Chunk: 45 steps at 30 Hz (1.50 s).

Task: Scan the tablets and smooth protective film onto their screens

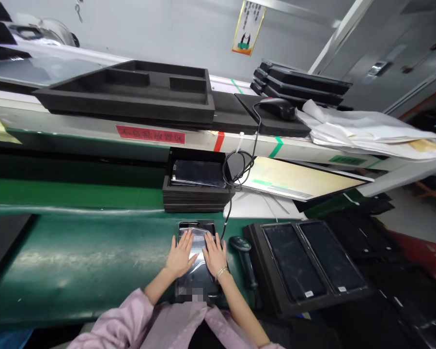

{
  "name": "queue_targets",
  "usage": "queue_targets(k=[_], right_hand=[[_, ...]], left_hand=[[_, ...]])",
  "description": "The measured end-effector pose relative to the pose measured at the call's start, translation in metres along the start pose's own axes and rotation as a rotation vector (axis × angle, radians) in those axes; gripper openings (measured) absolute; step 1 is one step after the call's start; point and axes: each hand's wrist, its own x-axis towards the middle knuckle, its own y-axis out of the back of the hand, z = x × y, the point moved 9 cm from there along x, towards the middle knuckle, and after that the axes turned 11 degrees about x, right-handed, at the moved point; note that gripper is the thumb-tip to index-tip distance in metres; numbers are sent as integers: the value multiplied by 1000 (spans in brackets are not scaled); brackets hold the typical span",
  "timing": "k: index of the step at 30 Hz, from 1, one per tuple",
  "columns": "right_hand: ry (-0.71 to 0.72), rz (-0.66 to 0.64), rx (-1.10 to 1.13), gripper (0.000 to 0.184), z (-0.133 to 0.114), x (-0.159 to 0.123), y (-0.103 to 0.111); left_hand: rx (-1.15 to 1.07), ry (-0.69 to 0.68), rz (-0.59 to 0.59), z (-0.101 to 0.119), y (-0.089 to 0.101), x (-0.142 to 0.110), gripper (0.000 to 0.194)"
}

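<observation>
A dark, glossy tablet-like panel lies on the green mat right before me, with its long side pointing away. My left hand rests on its left half, palm down and fingers stretched out. On the right half lies my right hand, also flat, with fingers spread and a bracelet at the wrist. Both hands touch the surface, which reflects bright light between them. Just to the right of my right hand is a black handheld scanner.
Two dark panels sit in a black foam tray at right. Behind my hands, stacked foam trays hold another panel. A tilted monitor and a hanging cable stand nearby. A shelf carries a foam tray and a mouse.
</observation>
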Motion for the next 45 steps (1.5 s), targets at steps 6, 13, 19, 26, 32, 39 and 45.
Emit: queue_targets(k=[6,13,19,26,32,39,45], right_hand=[[-15,-34,-1,53,2,10,-4],[-22,42,-37,51,-15,-12,-3],[35,69,-27,50,-22,-26,-3],[-6,30,-18,58,-14,-15,-4],[-38,51,-4,57,-12,-12,1],[-17,151,40,49,-10,-15,6],[63,296,80,39,-12,-21,13]], left_hand=[[-2,52,7,19,0,-15,69],[-94,206,-187,-31,-13,53,67],[-105,157,-190,-38,-11,76,70],[-57,117,-77,-26,-8,28,68],[9,175,-48,-11,-1,-1,65],[57,160,-76,-1,6,-13,62],[65,159,-139,0,3,-10,64]])
